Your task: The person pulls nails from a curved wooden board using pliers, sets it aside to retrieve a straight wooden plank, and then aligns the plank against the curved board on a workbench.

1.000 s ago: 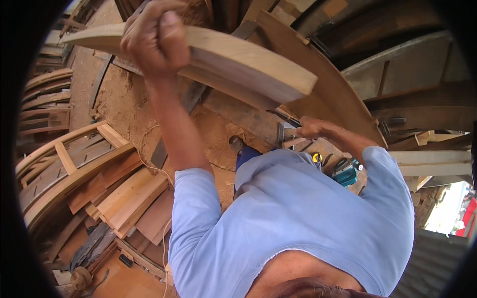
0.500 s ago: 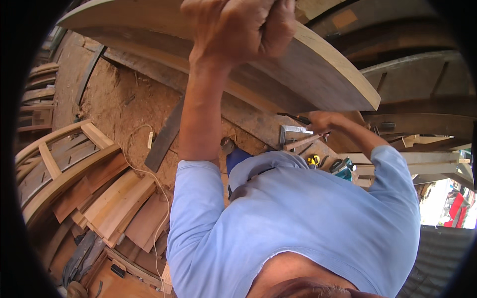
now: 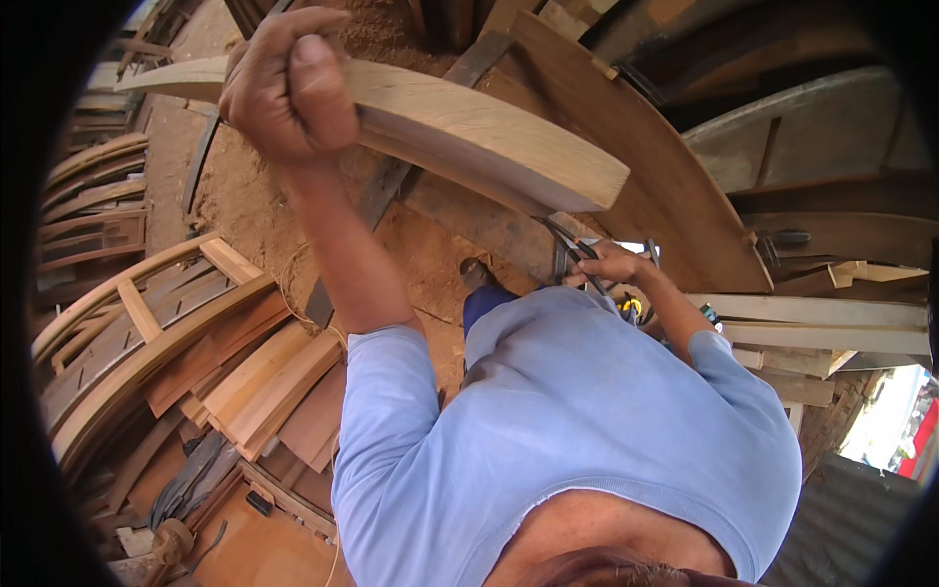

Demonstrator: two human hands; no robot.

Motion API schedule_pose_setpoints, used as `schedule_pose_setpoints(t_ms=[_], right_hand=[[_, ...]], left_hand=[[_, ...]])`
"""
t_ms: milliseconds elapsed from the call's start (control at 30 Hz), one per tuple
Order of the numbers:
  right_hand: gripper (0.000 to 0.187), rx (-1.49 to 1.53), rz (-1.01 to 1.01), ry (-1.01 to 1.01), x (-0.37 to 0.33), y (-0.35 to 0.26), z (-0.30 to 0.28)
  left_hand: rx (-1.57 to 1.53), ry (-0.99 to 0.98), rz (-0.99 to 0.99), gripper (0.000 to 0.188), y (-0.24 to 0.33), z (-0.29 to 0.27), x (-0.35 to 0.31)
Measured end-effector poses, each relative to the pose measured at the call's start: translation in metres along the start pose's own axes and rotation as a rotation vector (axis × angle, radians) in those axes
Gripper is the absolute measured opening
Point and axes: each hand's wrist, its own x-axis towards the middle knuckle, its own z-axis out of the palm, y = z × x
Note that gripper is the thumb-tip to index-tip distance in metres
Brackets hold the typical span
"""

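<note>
High in the view, my left hand (image 3: 289,93) is closed over the upper edge of a thick, curved wooden board (image 3: 479,132). The pale board is raised and tilted, with its broad end toward the right. Just below that end, my right hand (image 3: 611,264) is closed around a dark pincer-like tool (image 3: 567,240) with slim arms. The tool's exact kind is partly hidden by the fingers and board. Close to the right hand lies a yellow tape measure (image 3: 629,308), mostly covered by my arm.
Curved wooden frames (image 3: 147,313) and stacked boards (image 3: 274,382) fill the left side. A large brown curved panel (image 3: 636,147) leans at the upper right, near long pale planks (image 3: 822,323). Brown dirt floor (image 3: 245,181) lies below, crossed by a dark bar (image 3: 377,201).
My left hand has moved left and slightly down with the curved board, which has turned and swung off the brown panel. My right hand has shifted slightly down, still holding the dark tool.
</note>
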Motion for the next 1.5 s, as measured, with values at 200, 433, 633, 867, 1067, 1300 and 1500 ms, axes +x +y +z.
schedule_pose_setpoints(t_ms=[200,433,633,867,1067,1300,1500], right_hand=[[0.023,-0.062,-0.005,-0.086,0.0,-0.005,0.003],[0.029,0.182,0.218,-0.075,-0.008,-0.032,0.005],[0.043,-0.33,0.14,0.012,0.007,-0.029,-0.001],[0.05,-0.737,0.329,-0.087,0.006,-0.079,-0.033],[0.031,-0.707,0.509,-0.122,0.001,-0.133,-0.028],[0.029,-0.771,0.491,-0.11,0.022,-0.058,-0.047],[0.032,-0.608,0.399,-0.048,0.006,-0.069,-0.037]], left_hand=[[-0.011,-0.016,-0.067,0.033,0.006,-0.004,-0.001],[0.047,-0.044,-0.178,0.04,0.016,-0.011,-0.006],[0.047,-0.08,-0.097,0.037,0.01,-0.023,-0.005],[0.056,-0.021,0.218,0.027,-0.003,-0.007,0.002],[-0.025,0.098,0.25,0.007,0.012,0.005,0.018],[-0.034,0.059,0.246,0.013,0.013,-0.001,0.02],[-0.001,0.062,0.247,0.006,0.003,-0.013,0.015]])
